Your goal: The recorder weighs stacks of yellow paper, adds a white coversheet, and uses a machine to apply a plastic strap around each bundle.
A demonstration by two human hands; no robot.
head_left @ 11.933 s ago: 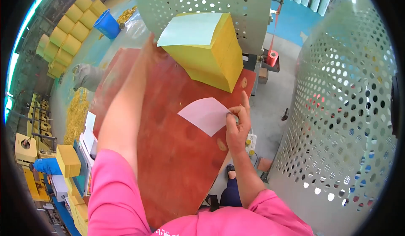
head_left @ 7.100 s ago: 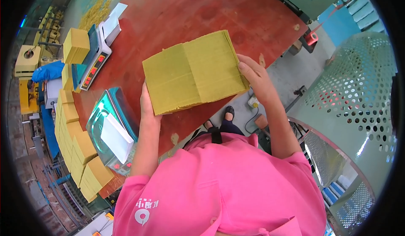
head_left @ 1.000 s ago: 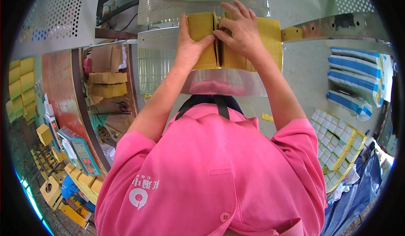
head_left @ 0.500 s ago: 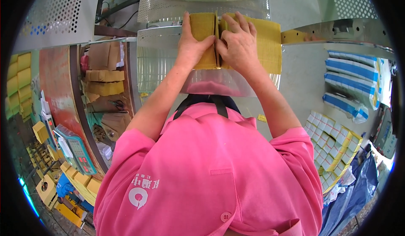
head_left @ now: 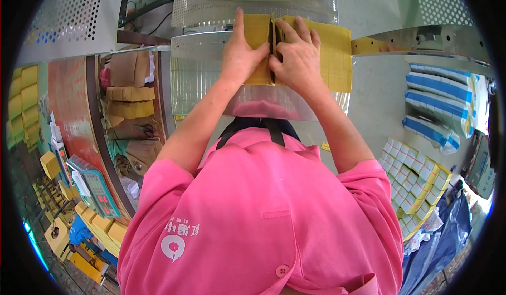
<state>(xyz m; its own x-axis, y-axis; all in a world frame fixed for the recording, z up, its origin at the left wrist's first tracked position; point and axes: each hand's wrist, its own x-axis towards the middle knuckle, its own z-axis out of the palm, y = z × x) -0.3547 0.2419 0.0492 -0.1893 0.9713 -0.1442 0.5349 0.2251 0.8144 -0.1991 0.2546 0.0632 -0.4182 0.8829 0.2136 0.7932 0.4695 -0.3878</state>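
With both top flaps of the yellow cardboard box [head_left: 316,52] folded in to meet at a centre seam, I press my left hand [head_left: 243,52] and right hand [head_left: 298,58] flat on them atop the perforated metal machine [head_left: 211,79], seam not yet sealed.

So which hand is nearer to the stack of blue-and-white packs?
The right hand. It presses the yellow carton's flap on the side toward the blue-and-white packs; the left hand presses the flap farther away.
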